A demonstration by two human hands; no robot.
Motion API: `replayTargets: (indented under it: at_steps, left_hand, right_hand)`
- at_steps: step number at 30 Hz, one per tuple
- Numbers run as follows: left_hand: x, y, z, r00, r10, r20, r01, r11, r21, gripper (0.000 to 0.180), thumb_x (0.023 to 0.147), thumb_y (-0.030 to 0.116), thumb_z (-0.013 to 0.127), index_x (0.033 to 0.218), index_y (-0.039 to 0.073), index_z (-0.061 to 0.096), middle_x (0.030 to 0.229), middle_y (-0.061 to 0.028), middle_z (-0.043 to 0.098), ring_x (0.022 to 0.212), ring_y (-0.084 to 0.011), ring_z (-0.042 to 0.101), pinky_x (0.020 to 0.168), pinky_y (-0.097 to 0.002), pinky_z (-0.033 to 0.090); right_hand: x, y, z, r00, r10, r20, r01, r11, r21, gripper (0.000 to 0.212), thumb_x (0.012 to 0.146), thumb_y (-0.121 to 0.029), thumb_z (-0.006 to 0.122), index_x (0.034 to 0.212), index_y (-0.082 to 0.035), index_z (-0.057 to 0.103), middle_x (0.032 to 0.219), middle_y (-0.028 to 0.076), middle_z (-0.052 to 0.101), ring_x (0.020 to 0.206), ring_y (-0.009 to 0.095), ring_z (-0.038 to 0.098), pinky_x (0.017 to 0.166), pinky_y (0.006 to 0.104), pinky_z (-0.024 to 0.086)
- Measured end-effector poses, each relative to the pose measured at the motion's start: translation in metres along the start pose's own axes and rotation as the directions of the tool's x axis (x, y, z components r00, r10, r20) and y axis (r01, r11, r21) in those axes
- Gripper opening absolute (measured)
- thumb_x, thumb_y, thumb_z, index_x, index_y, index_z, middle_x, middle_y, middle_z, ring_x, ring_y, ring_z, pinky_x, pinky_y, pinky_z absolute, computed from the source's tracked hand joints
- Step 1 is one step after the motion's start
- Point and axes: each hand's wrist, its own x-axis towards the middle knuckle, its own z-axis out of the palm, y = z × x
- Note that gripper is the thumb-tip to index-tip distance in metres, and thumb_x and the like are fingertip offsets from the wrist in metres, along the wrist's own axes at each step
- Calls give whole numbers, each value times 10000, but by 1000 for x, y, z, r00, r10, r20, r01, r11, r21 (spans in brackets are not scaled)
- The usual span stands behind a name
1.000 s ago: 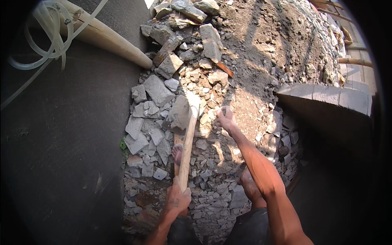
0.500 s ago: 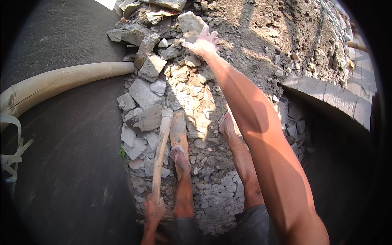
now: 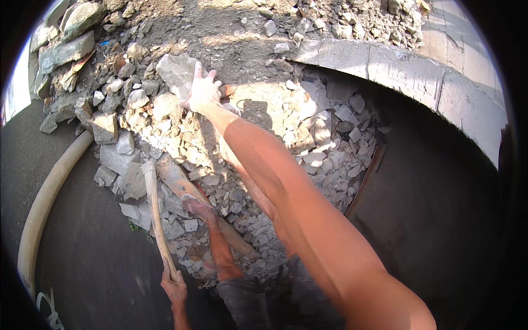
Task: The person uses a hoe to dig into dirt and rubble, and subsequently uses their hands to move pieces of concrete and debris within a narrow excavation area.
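Observation:
My right hand (image 3: 203, 93) reaches far forward over the rubble and is closed on the right edge of a flat grey stone slab (image 3: 175, 70), with its fingers spread along that side. Down at the lower left, my left hand (image 3: 174, 287) is wrapped round the lower part of a long, pale wooden tool handle (image 3: 157, 220). The handle slants up to the broken stones, its whitish top end beside a grey slab. I cannot make out the tool's head. A dusty flat board (image 3: 175, 177) lies beside the handle, with my left foot (image 3: 197, 207) on it.
Broken stones (image 3: 118, 157) and gravel lie all round my feet. A thick bamboo pole (image 3: 47, 206) curves along the left over a dark surface. Pale concrete edging (image 3: 407, 71) bounds the right, beside a dark area. Larger stone blocks (image 3: 69, 50) are piled at the far left.
The view has swung to the right, so the rubble and pole appear farther left. My right hand stays at the slab, its fingers now along the right edge. My left hand keeps holding the handle.

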Motion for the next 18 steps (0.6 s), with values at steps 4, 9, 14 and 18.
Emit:
replayTargets:
  at_steps: [4,9,14,18]
  left_hand:
    - [2,4,2,999,-14,33,14,1000,14,670,812,-74,650,1454,-42,464,1219,-304,637,1115,-355,654,956,-381,487]
    - [5,17,3,991,-113,73,113,994,6,673,827,-49,641,1471,-45,442,1364,-258,591,1240,-287,592,1030,-351,440]
    - [-1,10,1,997,-70,22,64,975,214,816,777,9,684,1521,-17,350,1166,-326,628,1069,-458,633,941,-469,489]
    - [1,-29,-3,978,-209,6,197,933,300,847,766,141,691,1516,-16,332,1128,-322,632,1042,-486,622,932,-517,491]
  right_hand:
    - [-24,173,-65,908,379,-180,-411,887,-209,661,742,-526,784,1184,-42,698,1358,259,553,1093,355,638,900,407,546]
    - [-79,351,-169,730,473,-493,-511,857,65,1115,716,-407,861,1562,-91,206,1416,351,439,1260,414,546,1084,453,447]
    - [-106,415,-203,918,238,-316,-195,968,160,888,806,-313,777,1523,-47,325,1446,287,467,1352,385,465,1132,407,380]
    - [-127,397,-180,959,101,-265,-124,990,-72,696,838,-301,748,1410,-50,443,1336,238,578,1258,376,555,1039,429,451]
